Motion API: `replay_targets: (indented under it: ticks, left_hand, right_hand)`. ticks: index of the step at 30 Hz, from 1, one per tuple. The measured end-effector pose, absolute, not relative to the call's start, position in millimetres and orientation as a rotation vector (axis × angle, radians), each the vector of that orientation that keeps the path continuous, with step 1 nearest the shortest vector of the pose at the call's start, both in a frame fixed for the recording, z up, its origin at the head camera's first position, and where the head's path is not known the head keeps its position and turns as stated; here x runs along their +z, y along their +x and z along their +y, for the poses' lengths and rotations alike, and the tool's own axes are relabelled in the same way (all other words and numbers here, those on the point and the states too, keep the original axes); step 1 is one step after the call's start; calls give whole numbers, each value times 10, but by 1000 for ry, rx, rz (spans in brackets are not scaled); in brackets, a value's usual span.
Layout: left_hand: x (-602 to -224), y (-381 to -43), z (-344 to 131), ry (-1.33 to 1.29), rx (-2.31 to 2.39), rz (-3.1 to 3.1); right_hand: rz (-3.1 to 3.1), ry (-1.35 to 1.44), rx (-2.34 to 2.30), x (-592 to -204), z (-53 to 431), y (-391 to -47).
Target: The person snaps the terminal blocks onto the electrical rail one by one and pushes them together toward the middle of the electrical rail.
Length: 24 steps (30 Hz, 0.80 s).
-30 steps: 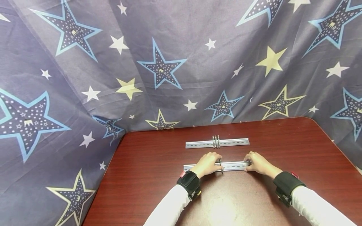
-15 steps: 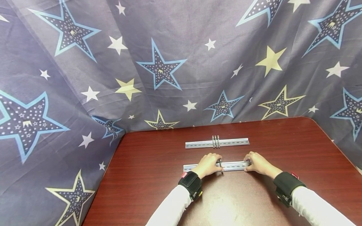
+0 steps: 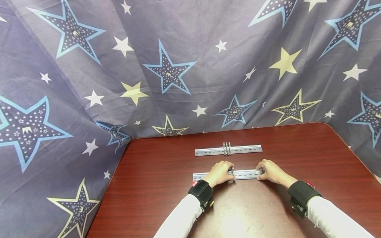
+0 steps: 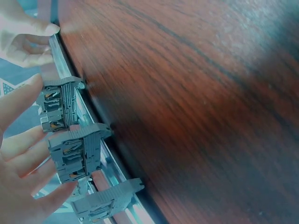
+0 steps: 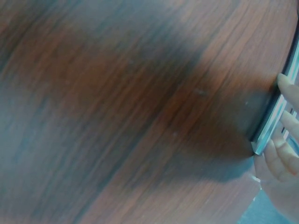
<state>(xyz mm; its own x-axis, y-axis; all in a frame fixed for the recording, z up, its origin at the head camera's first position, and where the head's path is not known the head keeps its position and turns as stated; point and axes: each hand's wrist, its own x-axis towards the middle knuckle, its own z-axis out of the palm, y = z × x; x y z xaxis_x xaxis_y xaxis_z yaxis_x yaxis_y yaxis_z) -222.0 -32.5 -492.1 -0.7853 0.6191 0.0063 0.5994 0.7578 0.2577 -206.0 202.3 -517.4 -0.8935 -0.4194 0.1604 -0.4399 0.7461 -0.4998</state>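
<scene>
A slotted metal DIN rail [image 3: 245, 174] lies across the table in front of me. My left hand [image 3: 219, 173] reaches over its middle, thumb on the near side and fingers on the far side, and grips a grey terminal block [image 4: 60, 103] on the rail. Behind that block, the left wrist view shows a second terminal block [image 4: 79, 151] and a third one [image 4: 107, 201], spaced apart along the rail. In the head view the hand hides these two. My right hand [image 3: 271, 172] pinches the rail's right end, thumb at its near edge.
Farther back, a second DIN rail [image 3: 248, 149] lies roughly parallel, with three narrow terminal blocks [image 3: 227, 148] side by side at its middle. A star-patterned cloth [image 3: 190, 66] hangs behind the reddish-brown table [image 3: 160, 158] and along its sides.
My left hand and wrist have shifted very slightly right, the thumb now overlapping the terminal block's near end. My right hand and both rails stay in place.
</scene>
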Motion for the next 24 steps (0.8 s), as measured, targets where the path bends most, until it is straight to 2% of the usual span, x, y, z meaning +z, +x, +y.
replay_targets:
  ticks: [16, 24]
  left_hand:
    - [-4910, -2192, -308, 956, 385, 2858]
    - [-4833, -2198, -448, 957, 357, 2879]
  right_hand:
    - [-2897, 713, 846, -5167, 2025, -2054]
    - [-2914, 695, 861, -5155, 2016, -2043]
